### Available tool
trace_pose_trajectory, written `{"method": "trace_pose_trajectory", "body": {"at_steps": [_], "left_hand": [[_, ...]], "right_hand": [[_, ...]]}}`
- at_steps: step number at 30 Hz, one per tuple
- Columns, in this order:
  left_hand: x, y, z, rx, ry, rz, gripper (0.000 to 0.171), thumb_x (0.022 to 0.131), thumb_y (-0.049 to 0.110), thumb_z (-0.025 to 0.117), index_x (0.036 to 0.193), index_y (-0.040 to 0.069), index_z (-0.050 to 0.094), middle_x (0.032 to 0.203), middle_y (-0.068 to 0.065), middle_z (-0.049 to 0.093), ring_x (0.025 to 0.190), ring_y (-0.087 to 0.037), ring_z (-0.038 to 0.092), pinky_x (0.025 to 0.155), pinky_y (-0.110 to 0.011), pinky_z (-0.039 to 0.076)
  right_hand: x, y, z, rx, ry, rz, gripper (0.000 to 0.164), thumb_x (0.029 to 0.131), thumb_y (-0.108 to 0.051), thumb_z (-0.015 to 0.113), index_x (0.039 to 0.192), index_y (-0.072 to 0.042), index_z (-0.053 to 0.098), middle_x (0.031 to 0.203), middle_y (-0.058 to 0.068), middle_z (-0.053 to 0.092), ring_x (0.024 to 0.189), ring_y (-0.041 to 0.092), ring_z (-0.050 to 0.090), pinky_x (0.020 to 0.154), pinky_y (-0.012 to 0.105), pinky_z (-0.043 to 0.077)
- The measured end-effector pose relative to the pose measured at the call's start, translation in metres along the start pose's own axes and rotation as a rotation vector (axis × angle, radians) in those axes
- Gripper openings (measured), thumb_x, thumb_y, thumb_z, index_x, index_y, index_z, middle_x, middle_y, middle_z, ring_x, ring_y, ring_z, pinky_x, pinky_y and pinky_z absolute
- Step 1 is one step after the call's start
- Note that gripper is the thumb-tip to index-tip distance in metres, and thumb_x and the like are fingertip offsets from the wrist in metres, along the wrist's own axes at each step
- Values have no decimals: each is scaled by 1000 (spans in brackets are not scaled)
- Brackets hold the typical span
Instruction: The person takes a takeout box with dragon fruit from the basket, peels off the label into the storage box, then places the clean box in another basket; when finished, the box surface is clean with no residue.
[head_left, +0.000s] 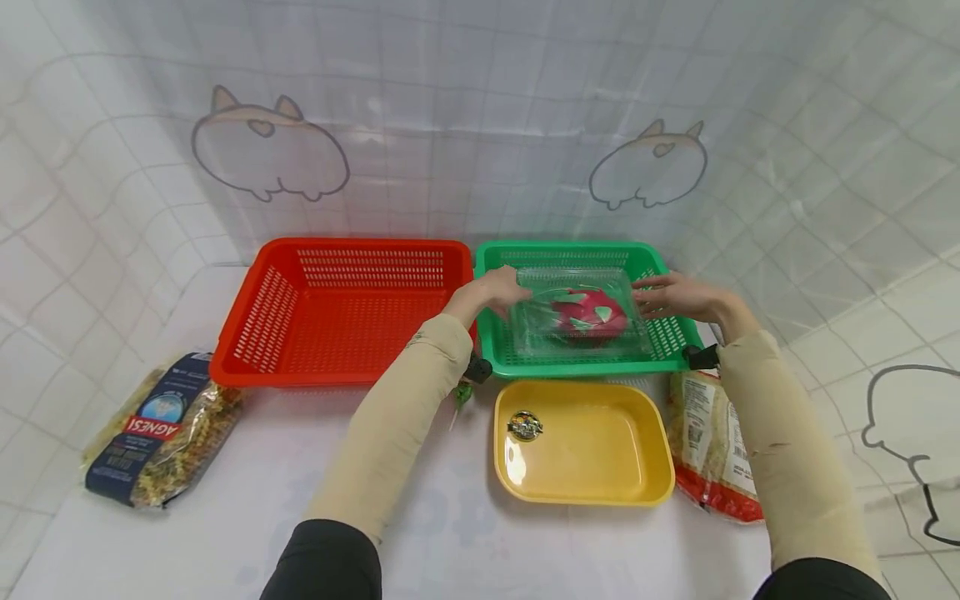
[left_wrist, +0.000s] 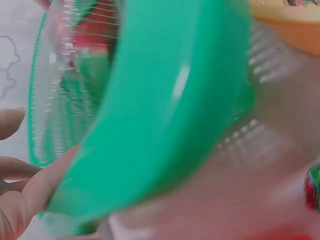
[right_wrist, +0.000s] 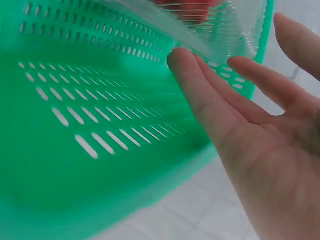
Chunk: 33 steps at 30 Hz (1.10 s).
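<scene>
A clear plastic box (head_left: 536,329) lies in the green basket (head_left: 495,364), with a pink and green dragon fruit (head_left: 592,315) showing through it. Whether the fruit is inside or under the box, I cannot tell. My left hand (head_left: 501,290) reaches over the basket's left rim at the box's left side, fingers apart; the left wrist view shows the hand (left_wrist: 20,195) partly behind the blurred green rim. At the box's right side is my right hand (head_left: 678,298). Its fingers are extended in the right wrist view, the fingertips (right_wrist: 181,59) close to the box's edge.
A red basket (head_left: 345,375) stands left of the green one. In front is a yellow tray (head_left: 600,450) holding a small shiny wrapped item (head_left: 525,426). A pasta bag (head_left: 161,429) lies far left, another food bag (head_left: 712,442) right, and a green-wrapped lollipop (head_left: 462,392) near my left wrist.
</scene>
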<state>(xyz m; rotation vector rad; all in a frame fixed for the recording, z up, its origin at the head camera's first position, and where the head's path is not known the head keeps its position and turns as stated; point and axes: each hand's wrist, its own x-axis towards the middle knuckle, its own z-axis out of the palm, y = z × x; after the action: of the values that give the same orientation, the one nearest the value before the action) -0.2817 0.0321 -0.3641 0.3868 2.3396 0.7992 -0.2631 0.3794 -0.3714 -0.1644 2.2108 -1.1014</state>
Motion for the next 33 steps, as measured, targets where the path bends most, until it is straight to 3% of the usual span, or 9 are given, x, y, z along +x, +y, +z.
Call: {"method": "trace_pose_trajectory", "body": {"at_steps": [3,4,6,9,11,12,20,27,33], "left_hand": [[-10,2,-3,26,66,35,66,106,34,45,157,0,19,130,-15,54,72,-18,63,85,-30,50],[-13,2,-3,25,83,51,66,106,35,45,157,1,21,118,-12,57,67,-14,58,80,-29,48],[-18,-1,-3,6,111,93,64,105,35,47,156,3,26,115,-12,59,76,-14,58,82,-30,48],[-27,-7,-1,-48,159,157,59,104,35,50,154,8,34,136,-14,55,109,-20,60,96,-36,49],[-36,-13,0,-80,183,191,57,103,35,51,153,11,38,152,-14,44,132,-27,49,105,-43,46],[-40,-16,0,-97,197,205,55,103,34,51,152,12,39,151,-13,44,135,-28,48,105,-44,46],[-82,-42,1,-115,291,242,46,105,24,48,150,14,43,149,-9,48,135,-27,48,105,-45,47],[-116,-68,11,-101,329,241,46,103,26,53,147,14,46,147,-9,51,135,-27,48,107,-47,46],[-143,-88,22,-52,407,240,48,100,26,56,147,15,48,148,-8,52,135,-29,48,106,-53,45]], "right_hand": [[-8,-9,2,-73,29,-23,62,108,-25,45,156,3,19,160,30,19,139,50,37,112,58,36],[-11,-12,3,-96,44,-32,62,108,-26,45,156,4,20,161,30,19,138,50,38,112,59,35],[-16,-19,8,-129,87,-49,61,108,-28,45,155,3,23,160,30,21,137,51,39,111,60,35],[-24,-28,19,-186,188,-77,59,107,-33,46,154,1,31,157,27,29,136,49,41,111,63,34],[-28,-35,28,-209,249,-92,59,106,-36,46,152,-1,36,154,26,36,136,46,41,110,63,33],[-29,-37,32,-228,278,-99,59,106,-38,46,151,-2,38,153,25,39,135,46,42,110,63,34],[-41,-59,67,-320,405,-164,54,104,-39,51,146,-5,48,145,23,50,133,41,46,107,61,37],[-45,-58,93,-267,420,-213,47,104,-31,54,141,-2,52,142,23,51,128,43,53,102,56,46],[-47,-56,112,-312,531,-289,38,103,-22,56,134,1,57,138,23,53,125,44,53,103,58,44]]}}
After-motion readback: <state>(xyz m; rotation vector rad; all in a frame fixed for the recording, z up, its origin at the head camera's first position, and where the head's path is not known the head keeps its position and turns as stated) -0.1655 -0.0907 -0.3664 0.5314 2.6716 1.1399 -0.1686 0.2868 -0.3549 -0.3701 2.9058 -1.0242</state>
